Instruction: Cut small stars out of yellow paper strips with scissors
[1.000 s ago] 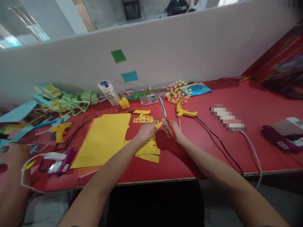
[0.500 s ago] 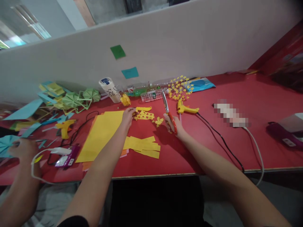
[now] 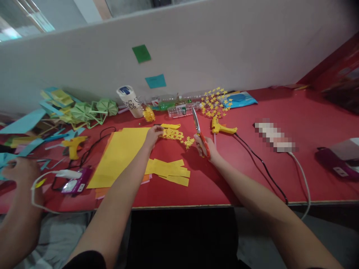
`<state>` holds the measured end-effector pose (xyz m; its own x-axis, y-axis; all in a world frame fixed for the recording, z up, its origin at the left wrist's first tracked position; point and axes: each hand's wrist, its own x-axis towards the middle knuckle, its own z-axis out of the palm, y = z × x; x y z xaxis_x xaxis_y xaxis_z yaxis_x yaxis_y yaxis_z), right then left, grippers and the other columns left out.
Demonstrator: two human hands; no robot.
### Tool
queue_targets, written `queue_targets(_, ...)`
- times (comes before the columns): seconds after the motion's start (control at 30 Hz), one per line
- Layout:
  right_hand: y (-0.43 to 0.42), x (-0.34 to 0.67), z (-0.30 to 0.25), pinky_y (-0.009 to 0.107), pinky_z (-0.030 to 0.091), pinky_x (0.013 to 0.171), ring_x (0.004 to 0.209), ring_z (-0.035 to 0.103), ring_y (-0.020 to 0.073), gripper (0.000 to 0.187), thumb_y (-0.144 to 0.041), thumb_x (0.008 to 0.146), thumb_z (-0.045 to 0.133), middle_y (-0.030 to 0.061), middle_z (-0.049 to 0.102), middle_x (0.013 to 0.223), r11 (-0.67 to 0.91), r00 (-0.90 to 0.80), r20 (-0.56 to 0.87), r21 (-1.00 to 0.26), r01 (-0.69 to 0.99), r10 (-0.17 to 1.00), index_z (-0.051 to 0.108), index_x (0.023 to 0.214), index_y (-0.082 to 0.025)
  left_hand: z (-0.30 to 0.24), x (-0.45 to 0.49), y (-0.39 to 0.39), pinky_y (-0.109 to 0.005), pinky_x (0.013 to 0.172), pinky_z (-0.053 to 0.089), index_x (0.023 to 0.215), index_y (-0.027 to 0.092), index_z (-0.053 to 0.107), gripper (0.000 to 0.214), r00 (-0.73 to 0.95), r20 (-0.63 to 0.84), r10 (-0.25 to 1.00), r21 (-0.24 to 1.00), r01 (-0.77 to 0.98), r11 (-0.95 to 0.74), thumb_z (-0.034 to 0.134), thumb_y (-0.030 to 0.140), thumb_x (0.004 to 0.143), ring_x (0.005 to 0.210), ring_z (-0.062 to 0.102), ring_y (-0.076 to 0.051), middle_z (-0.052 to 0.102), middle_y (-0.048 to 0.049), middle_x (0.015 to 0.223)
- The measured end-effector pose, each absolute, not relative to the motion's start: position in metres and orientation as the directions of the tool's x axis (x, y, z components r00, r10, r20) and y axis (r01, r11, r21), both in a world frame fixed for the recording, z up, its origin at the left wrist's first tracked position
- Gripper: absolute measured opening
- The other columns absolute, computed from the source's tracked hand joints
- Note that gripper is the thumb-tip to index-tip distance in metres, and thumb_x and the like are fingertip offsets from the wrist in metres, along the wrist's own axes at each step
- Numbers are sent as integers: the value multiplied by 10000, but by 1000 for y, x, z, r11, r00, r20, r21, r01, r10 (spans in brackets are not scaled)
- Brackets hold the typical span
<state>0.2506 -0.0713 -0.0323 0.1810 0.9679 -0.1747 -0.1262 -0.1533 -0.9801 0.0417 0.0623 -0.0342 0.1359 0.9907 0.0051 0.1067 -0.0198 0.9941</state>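
My right hand (image 3: 206,146) is closed around the red handles of a pair of scissors (image 3: 200,130), whose blades point up and away from me, slightly apart. My left hand (image 3: 154,136) has its fingers pinched at the left end of a star-cut yellow paper strip (image 3: 173,134); the fingertips are partly hidden. Just behind that strip lies a yellow utility knife (image 3: 171,126). Between my hands is a small pile of yellow paper stars (image 3: 188,142). Nearer to me several yellow paper strips (image 3: 168,170) overlap, beside a stack of yellow sheets (image 3: 119,155).
A yellow glue gun (image 3: 221,127) with a black cord lies right of the scissors. Behind stand a decorated paper cup (image 3: 131,102), plastic bottles (image 3: 179,111) and a cluster of stars (image 3: 215,102). At left are another person's hand (image 3: 21,172), a second glue gun (image 3: 74,145) and a purple power strip (image 3: 77,181).
The whole view has shifted slightly. My left hand has moved a little to the right against the star-cut strip. The scissors stay in my right hand, almost still.
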Motion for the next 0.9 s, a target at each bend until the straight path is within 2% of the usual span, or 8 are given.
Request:
queue_targets(0.1,-70,251,-34,183,280,254,273,282,57,436,-576,721,597,-96,310,359,-155,179,-175,-981,-118,968,375,596,-223,-38,34,58,-371,910,392,690,183,618,106,224,202,953,827,482,-289,604,165,587,950,536,-219,610,-54,905)
queue_targets(0.17,-70,252,-35,186,286,257,277,278,57,445,-585,716,602,-96,303,364,-153,182,-174,-981,-123,968,371,595,-224,-37,29,51,-389,958,363,723,197,635,102,304,282,910,684,601,-413,569,184,646,1031,506,-232,591,-62,995)
queue_targets(0.3,-70,252,-38,187,291,260,282,283,56,455,-592,703,618,-94,308,365,-138,173,-157,-983,-118,972,378,593,-221,-35,27,34,-400,951,370,731,208,639,145,614,154,774,540,604,-587,498,179,713,965,540,-229,625,-60,936)
queue_targets(0.43,-70,252,-39,193,294,257,277,274,55,471,-600,698,620,-94,306,356,-149,148,-161,-985,-92,976,362,581,-224,-31,32,23,-443,1006,319,893,180,631,225,606,122,786,525,633,-569,521,192,697,1108,480,-277,570,-112,1135)
queue_targets(0.5,-71,251,-39,194,295,256,277,275,56,465,-598,695,625,-98,303,357,-150,154,-162,-985,-89,975,367,592,-225,-26,34,18,-433,970,345,906,167,619,230,595,110,796,552,630,-547,535,228,701,1074,484,-274,560,-121,1096)
queue_targets(0.67,-73,251,-35,186,290,259,272,278,55,425,-558,720,627,-106,306,349,-148,178,-161,-985,-88,971,383,622,-223,-3,32,-5,-313,741,404,747,200,594,191,793,-256,552,638,568,-520,639,358,650,814,500,-192,526,-54,880)
queue_targets(0.77,-73,251,-34,183,291,256,268,288,53,403,-525,747,612,-104,315,345,-145,199,-161,-985,-95,967,389,610,-218,10,26,-19,-299,744,380,782,190,551,250,805,-389,448,552,593,-587,648,368,636,847,458,-192,486,-44,904)
queue_targets(0.9,-70,251,-38,182,287,241,255,303,53,410,-529,725,634,-104,331,348,-150,208,-170,-983,-109,963,402,603,-213,13,15,-32,-298,752,351,826,177,512,307,756,-479,447,429,645,-632,642,367,621,882,421,-202,437,-43,934)
